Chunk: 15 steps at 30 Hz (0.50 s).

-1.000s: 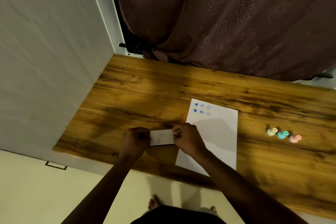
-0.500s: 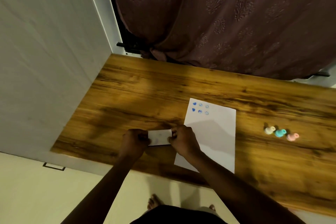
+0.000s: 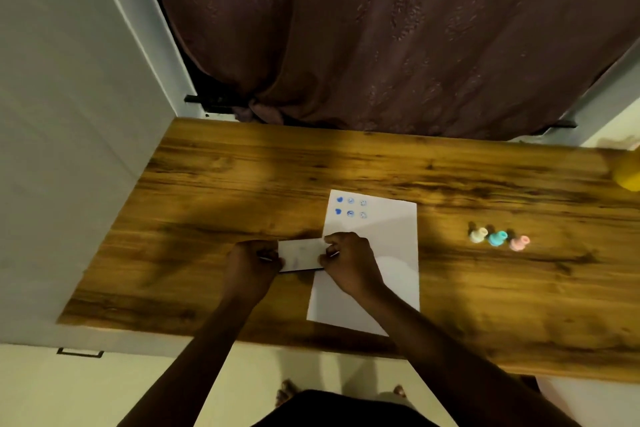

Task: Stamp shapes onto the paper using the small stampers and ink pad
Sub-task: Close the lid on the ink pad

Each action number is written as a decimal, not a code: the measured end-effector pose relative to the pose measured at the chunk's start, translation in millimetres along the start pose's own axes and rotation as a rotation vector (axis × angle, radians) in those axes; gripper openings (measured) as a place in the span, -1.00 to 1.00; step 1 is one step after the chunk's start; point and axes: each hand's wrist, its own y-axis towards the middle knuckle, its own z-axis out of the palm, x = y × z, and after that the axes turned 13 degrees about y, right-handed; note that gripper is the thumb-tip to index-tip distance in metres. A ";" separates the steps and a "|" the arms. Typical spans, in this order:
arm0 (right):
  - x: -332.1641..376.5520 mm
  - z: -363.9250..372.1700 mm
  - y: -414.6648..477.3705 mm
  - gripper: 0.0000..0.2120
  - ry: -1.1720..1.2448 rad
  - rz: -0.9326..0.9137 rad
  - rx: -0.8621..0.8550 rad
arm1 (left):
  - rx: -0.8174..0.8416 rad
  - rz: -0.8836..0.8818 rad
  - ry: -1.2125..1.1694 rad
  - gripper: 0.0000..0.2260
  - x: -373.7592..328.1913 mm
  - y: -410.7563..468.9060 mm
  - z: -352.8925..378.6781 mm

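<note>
The table (image 3: pixel 346 163) is wood-grain with a slight sheen. The paper (image 3: pixel 388 236) looks matt and smooth. Behind hangs a patterned cloth curtain (image 3: pixel 381 28); the stampers (image 3: pixel 497 238) look like pastel plastic

My hands (image 3: pixel 254 262) (image 3: pixel 348 262) cover both short ends of the white ink pad (image 3: pixel 300 254), so I cannot tell whether its lid is shut. The six blue marks (image 3: pixel 350 207) near the far edge of the paper (image 3: pixel 388 236) are too small to read. A yellow object (image 3: pixel 628 172) is cut off at the worktop's (image 3: pixel 242 184) far right corner.
</note>
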 end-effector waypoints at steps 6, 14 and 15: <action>-28.2 -59.5 -11.1 -0.55 0.044 0.087 -0.135 | 0.108 0.094 -0.085 -0.68 -60.8 -1.4 36.9; -80.4 -139.4 -36.6 -0.66 0.069 0.146 -0.244 | 0.147 0.150 -0.035 -0.59 -132.8 -13.7 105.2; -86.8 -148.9 -39.8 -0.70 0.060 0.141 -0.253 | 0.149 0.161 -0.021 -0.62 -139.9 -14.5 114.1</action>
